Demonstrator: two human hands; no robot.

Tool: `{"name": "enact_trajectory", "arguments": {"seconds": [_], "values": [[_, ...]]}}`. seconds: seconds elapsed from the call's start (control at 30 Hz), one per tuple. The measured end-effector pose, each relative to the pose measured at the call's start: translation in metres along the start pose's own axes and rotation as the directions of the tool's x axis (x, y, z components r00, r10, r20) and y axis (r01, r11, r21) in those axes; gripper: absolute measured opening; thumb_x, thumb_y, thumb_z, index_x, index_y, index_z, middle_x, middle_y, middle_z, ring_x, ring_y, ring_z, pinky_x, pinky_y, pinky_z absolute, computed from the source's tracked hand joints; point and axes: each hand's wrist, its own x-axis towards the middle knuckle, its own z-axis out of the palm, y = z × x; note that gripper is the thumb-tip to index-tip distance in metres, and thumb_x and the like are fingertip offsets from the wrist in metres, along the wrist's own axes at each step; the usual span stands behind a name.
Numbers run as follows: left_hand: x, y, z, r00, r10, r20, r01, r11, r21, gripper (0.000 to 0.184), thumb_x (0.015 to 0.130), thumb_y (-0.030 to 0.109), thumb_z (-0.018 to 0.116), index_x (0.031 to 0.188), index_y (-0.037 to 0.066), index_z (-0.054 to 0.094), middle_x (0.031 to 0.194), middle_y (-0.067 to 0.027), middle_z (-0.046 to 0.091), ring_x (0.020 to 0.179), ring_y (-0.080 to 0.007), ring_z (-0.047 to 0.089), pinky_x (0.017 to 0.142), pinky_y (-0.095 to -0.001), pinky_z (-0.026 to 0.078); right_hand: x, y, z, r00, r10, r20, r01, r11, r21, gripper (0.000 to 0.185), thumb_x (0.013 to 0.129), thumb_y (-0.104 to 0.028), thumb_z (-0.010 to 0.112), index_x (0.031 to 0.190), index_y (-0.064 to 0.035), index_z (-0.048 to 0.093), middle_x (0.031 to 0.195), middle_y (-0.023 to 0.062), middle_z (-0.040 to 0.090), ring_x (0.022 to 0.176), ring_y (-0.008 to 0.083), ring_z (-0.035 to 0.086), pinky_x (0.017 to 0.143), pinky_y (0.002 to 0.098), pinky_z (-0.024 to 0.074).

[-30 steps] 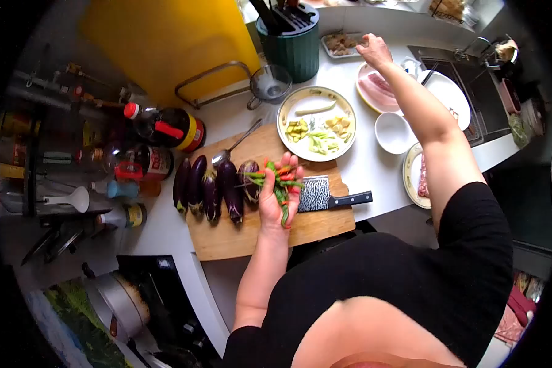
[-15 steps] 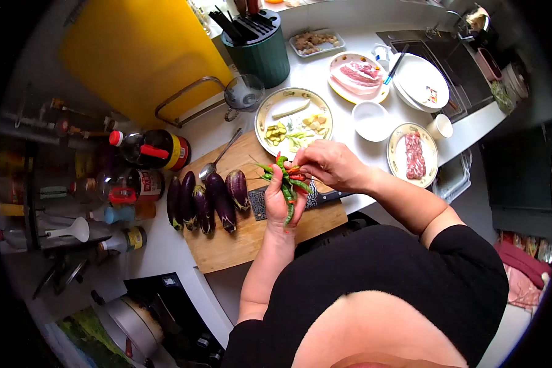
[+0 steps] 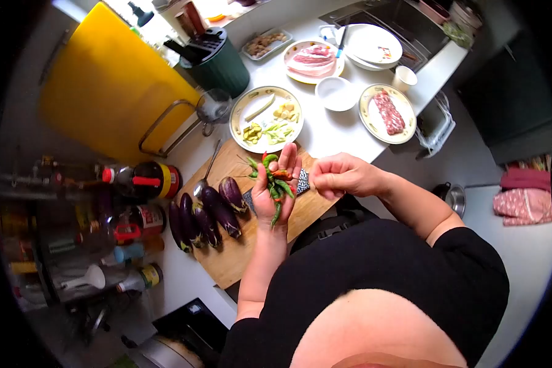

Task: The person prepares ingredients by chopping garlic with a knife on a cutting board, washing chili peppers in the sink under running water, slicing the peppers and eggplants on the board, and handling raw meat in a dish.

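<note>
Several green and red chili peppers (image 3: 281, 185) lie across the palm of my left hand (image 3: 264, 203), which is turned up with its fingers stretched and the thumb beside them. My right hand (image 3: 340, 176) is closed in a pinch just to the right, apart from the peppers; whatever may be in its fingertips is too small to make out. Below both hands is a wooden cutting board (image 3: 227, 270). A knife with a speckled blade (image 3: 303, 179) lies on it, partly hidden by my hands. Several purple eggplants (image 3: 218, 208) sit on the board's left part.
Beyond the board stands a plate of cut vegetables (image 3: 239, 126), with a spoon (image 3: 210, 168) to its left. Farther right are a white bowl (image 3: 335, 94) and plates of raw meat (image 3: 389, 113). A green knife block (image 3: 224, 70) and sauce bottles (image 3: 156, 180) stand at left.
My right hand has drawn away from the peppers to the right. My left hand has opened flatter under them. The view has shifted, with the counter items moving left and up.
</note>
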Motion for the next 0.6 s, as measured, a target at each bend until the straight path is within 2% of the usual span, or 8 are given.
{"name": "enact_trajectory", "arguments": {"seconds": [0.1,0.2,0.3,0.37,0.43,0.5,0.53,0.6], "values": [[-0.003,-0.009,0.013,0.987,-0.120,0.103,0.124,0.992,-0.034,0.032,0.097,0.034,0.042,0.087,0.006,0.054,0.139,-0.0212,0.040,0.136,-0.0276,0.029,0.113,-0.0443,0.019,-0.008,0.018,0.004,0.905,-0.165,-0.393,0.001,0.923,-0.386,0.018,0.094,-0.017,0.052,0.098,-0.0011,0.058,0.068,0.0031,0.055,0.065,0.0085,0.053,0.060,0.0243,0.0436],[-0.001,-0.025,0.014,0.971,-0.198,0.131,0.204,0.978,-0.033,0.032,0.098,0.034,0.040,0.089,0.005,0.052,0.138,-0.0230,0.040,0.136,-0.0284,0.029,0.111,-0.0427,0.023,-0.020,0.015,0.016,0.914,-0.145,-0.379,-0.110,0.810,-0.575,0.019,0.090,-0.021,0.057,0.097,-0.0034,0.060,0.078,0.0099,0.063,0.072,0.0162,0.060,0.067,0.0308,0.0472],[-0.003,-0.037,0.017,0.966,-0.226,0.127,0.230,0.973,-0.022,0.032,0.098,0.033,0.038,0.090,0.005,0.050,0.137,-0.0259,0.040,0.134,-0.0303,0.032,0.110,-0.0420,0.025,-0.028,0.034,0.013,0.843,-0.398,-0.361,-0.005,0.667,-0.745,0.020,0.085,-0.022,0.063,0.092,-0.0040,0.058,0.074,0.0143,0.062,0.067,0.0251,0.063,0.062,0.0342,0.0487],[-0.005,-0.043,0.023,0.959,-0.249,0.134,0.259,0.964,-0.056,0.032,0.099,0.033,0.037,0.091,0.005,0.050,0.126,-0.0228,0.051,0.131,-0.0310,0.037,0.110,-0.0426,0.026,-0.036,0.038,0.011,0.811,-0.514,-0.280,0.031,0.515,-0.857,0.018,0.085,-0.021,0.063,0.091,-0.0049,0.058,0.073,0.0140,0.062,0.064,0.0268,0.062,0.058,0.0353,0.0486],[-0.009,-0.052,0.038,0.960,-0.279,-0.028,0.273,0.953,-0.130,0.033,0.099,0.032,0.037,0.090,0.004,0.051,0.082,-0.0102,0.059,0.113,-0.0291,0.053,0.109,-0.0439,0.028,-0.045,0.031,0.013,0.770,-0.625,-0.132,0.073,0.292,-0.954,0.013,0.082,-0.017,0.063,0.090,-0.0072,0.058,0.069,0.0132,0.060,0.058,0.0297,0.061,0.051,0.0373,0.0479],[-0.007,-0.062,0.039,0.946,-0.314,0.080,0.319,0.946,-0.058,0.034,0.099,0.032,0.037,0.088,0.004,0.052,0.076,-0.0081,0.059,0.103,-0.0273,0.057,0.108,-0.0457,0.030,-0.057,0.029,0.006,0.768,-0.635,-0.081,0.193,0.350,-0.917,0.012,0.082,-0.015,0.063,0.090,-0.0066,0.058,0.069,0.0125,0.060,0.061,0.0293,0.061,0.054,0.0378,0.0481],[-0.005,-0.072,0.036,0.945,-0.303,0.119,0.305,0.952,0.005,0.033,0.099,0.029,0.037,0.105,0.000,0.052,0.080,-0.0030,0.059,0.090,-0.0223,0.060,0.105,-0.0476,0.033,-0.065,0.026,-0.001,0.762,-0.643,-0.081,0.196,0.348,-0.917,0.012,0.082,-0.015,0.063,0.090,-0.0066,0.058,0.069,0.0125,0.060,0.061,0.0293,0.061,0.054,0.0378,0.0481],[0.002,-0.089,0.035,0.943,-0.315,0.110,0.317,0.948,-0.001,0.032,0.099,0.028,0.038,0.105,0.001,0.052,0.078,-0.0022,0.057,0.086,-0.0206,0.060,0.104,-0.0473,0.035,-0.089,0.015,-0.014,0.871,-0.490,-0.039,0.290,0.576,-0.765,0.010,0.084,-0.014,0.062,0.089,-0.0054,0.059,0.070,0.0123,0.060,0.065,0.0270,0.062,0.059,0.0358,0.0482]]}}
